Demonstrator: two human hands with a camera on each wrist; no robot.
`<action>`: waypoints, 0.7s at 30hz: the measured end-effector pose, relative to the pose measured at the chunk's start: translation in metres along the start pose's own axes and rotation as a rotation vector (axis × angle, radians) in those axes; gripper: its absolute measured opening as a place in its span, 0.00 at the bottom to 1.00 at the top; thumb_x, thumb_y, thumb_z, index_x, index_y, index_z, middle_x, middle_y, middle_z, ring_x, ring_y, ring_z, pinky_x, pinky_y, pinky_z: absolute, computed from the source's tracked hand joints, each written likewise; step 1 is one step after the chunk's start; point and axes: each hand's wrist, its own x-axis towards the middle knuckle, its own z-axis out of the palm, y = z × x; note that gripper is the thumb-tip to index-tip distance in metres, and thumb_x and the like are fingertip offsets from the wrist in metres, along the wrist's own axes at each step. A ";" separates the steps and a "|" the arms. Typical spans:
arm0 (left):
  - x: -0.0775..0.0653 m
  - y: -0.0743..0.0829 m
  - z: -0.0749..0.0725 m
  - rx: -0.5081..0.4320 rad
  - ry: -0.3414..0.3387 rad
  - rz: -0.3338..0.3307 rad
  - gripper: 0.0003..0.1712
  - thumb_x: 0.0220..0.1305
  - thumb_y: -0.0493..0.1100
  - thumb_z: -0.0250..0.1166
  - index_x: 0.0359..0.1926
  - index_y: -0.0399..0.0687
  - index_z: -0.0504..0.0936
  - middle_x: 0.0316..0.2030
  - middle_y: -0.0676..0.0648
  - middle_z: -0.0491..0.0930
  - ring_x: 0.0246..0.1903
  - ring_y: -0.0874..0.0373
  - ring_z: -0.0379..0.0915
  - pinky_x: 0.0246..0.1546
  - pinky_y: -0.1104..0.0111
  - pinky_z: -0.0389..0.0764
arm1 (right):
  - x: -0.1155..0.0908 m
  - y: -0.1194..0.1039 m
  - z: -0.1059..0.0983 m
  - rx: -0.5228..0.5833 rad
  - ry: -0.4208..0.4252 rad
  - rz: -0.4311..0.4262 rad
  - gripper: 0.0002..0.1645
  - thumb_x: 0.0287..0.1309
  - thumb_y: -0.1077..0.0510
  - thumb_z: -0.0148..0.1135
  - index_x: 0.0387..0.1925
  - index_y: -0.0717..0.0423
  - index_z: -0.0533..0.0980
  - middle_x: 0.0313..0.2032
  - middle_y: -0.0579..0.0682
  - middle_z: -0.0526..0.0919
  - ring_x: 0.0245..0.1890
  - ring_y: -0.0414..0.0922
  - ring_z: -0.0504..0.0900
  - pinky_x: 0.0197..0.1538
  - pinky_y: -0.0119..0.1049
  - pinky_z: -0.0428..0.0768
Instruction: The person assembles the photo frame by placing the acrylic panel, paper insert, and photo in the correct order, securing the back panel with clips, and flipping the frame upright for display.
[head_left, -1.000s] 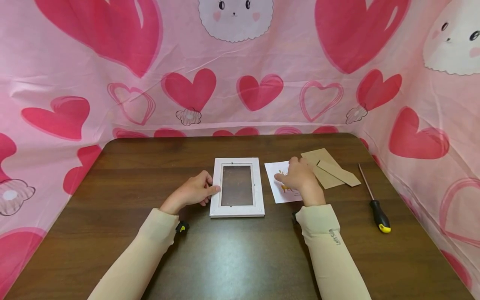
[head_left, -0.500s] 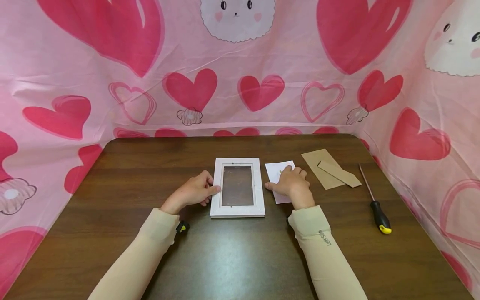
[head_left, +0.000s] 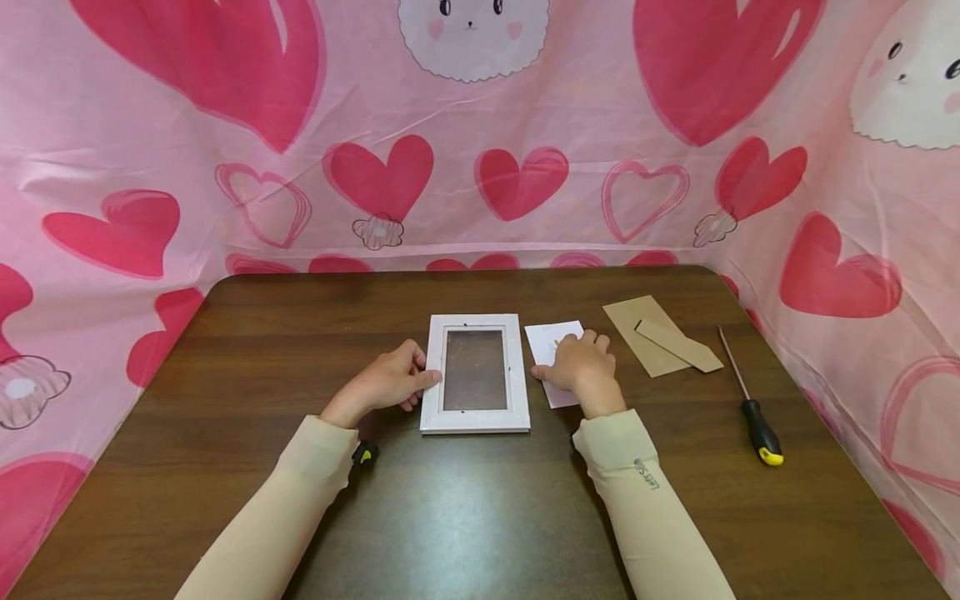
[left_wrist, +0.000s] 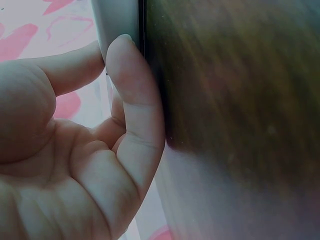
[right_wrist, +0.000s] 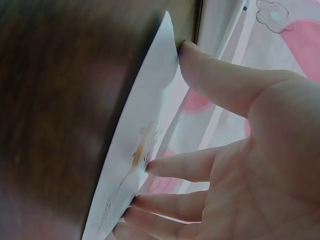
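The left hand (head_left: 390,379) is pinching the left rail of a white picture frame (head_left: 476,422), thumb lying over the upper face and fingers curling at the side; this narrow grip is probably serving to steady it. The frame is lying flat on the wooden counter (head_left: 315,300), apparently back side up, since small dark tabs (head_left: 465,325) are showing around its clear pane (head_left: 476,371). Just to its right, a white illustrated card (head_left: 545,344) is lying under the right hand (head_left: 581,367), whose grip is spanning wide, fingertips touching the card, seemingly to control it without creasing it. A brown backing board (head_left: 651,357), an easel strut (head_left: 678,346) angling across it, and a screwdriver (head_left: 759,429) are resting farther right, presumably leaving the hands room.

The right hand is covering much of the card; an orange-brown drawing (right_wrist: 140,150) is showing obliquely, its print too blurred for reading. Whether the card is lifting slightly, I cannot tell. How far the left fingers are reaching beneath the frame is not showing.
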 end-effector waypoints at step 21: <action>-0.001 0.002 -0.001 -0.004 -0.006 0.001 0.20 0.65 0.49 0.64 0.44 0.42 0.66 0.28 0.42 0.75 0.22 0.52 0.75 0.26 0.63 0.80 | -0.001 -0.005 0.000 -0.015 0.015 -0.052 0.40 0.54 0.37 0.63 0.51 0.69 0.70 0.55 0.69 0.60 0.55 0.65 0.59 0.50 0.58 0.70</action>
